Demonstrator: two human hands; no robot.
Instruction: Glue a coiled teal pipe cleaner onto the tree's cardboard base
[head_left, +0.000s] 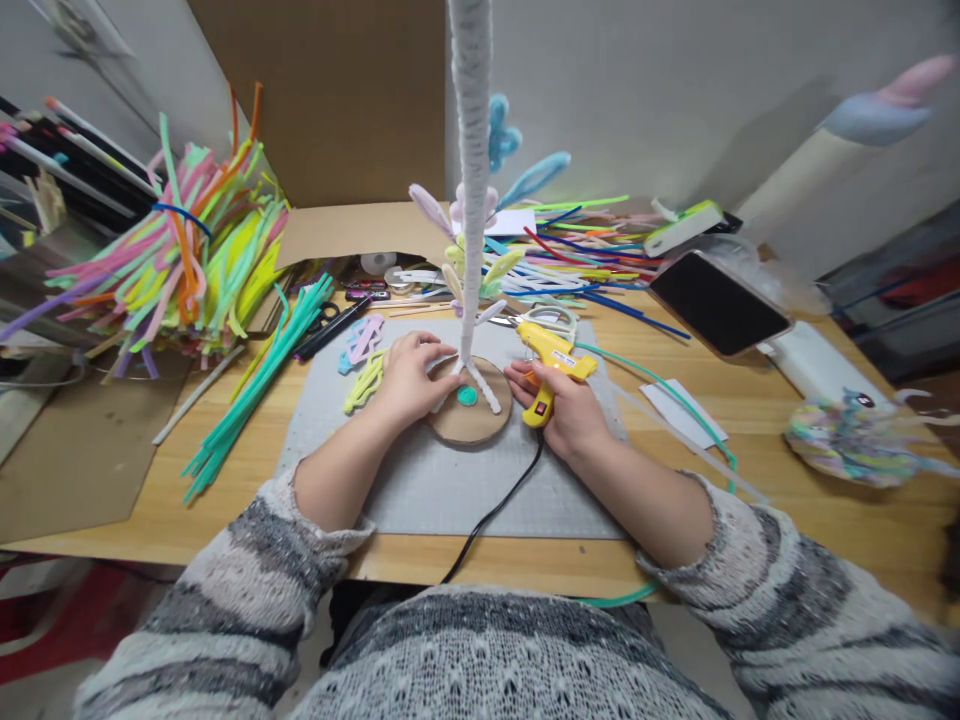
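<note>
My right hand [574, 410] is wrapped around a yellow hot glue gun [551, 360], just to the right of the round cardboard base [480, 428], fingertips near its rim. My left hand [412, 380] curves over the base's left side, fingers bent and a little apart, thumb lying over the top; whether it pinches the board or a foot of the white fuzzy stem [472, 150], I cannot tell. That stem stands upright on the base, its feet splayed around a green disc [467, 396], and the base lies on a grey cutting mat [450, 490]. As I judge it, steadying matters most here: the stem is tall for so small a footing, so I should press low, close to the feet, without leaning on the upper part. The gun's nozzle points up and away from the base, which suits my fingers; if I turn it inward, my thumb should be well clear of the hot tip. The black cord [495, 510] runs toward me from beside the base and wants slack, so it cannot tug the gun.
</note>
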